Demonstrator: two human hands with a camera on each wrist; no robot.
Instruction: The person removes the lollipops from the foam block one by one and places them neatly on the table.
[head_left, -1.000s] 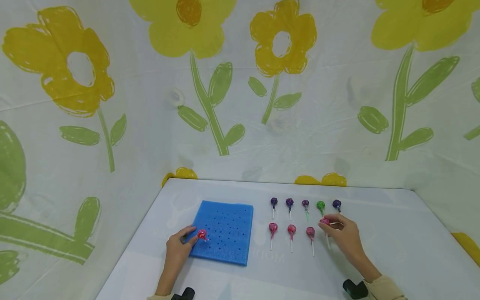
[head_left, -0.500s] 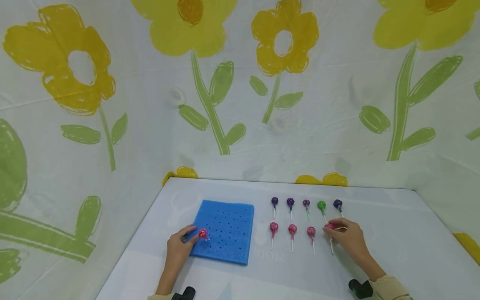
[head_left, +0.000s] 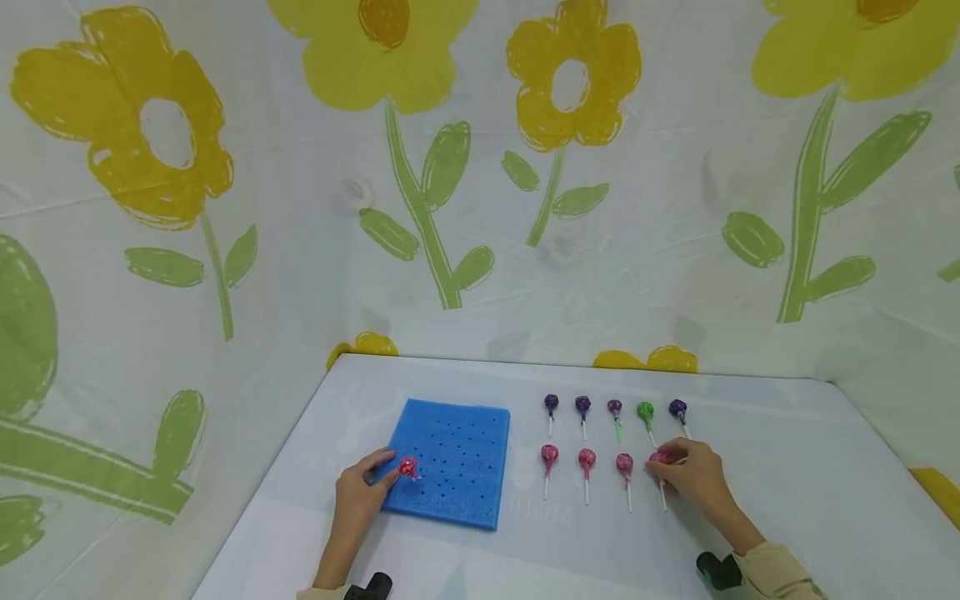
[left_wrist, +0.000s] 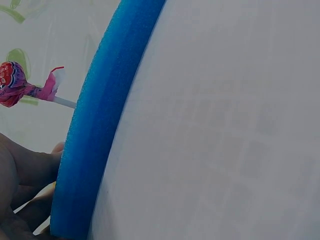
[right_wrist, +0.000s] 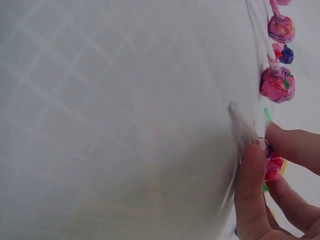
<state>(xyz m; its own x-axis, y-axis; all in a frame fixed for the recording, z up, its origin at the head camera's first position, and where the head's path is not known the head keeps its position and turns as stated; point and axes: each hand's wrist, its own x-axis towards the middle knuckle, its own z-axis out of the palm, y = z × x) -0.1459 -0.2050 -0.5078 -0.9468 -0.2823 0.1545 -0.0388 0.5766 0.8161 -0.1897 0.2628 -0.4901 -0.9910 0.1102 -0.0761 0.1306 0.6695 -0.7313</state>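
In the head view my left hand (head_left: 358,492) rests at the left edge of a blue foam block (head_left: 465,467) dotted with small holes. Beside its thumb, a red-and-pink wrapped lollipop (head_left: 407,467) stands with its white stick in the foam; the left wrist view shows this lollipop (left_wrist: 11,85) from the side. My right hand (head_left: 693,475) pinches a pink lollipop (head_left: 660,457) at the right end of the front row. Close up in the right wrist view, thumb and finger grip the pink lollipop (right_wrist: 273,167) near where its wrapper meets the stick, low over the white tabletop.
Pink lollipops (head_left: 587,458) lie in the front row left of my right hand. Behind them is a row of dark purple lollipops (head_left: 582,403) and a green lollipop (head_left: 645,410). A flower-printed cloth (head_left: 637,300) hangs behind the white table (head_left: 570,558).
My right hand has shifted slightly right and towards me with the pink lollipop, bringing it in line with the front row. My left hand stays at the foam block.
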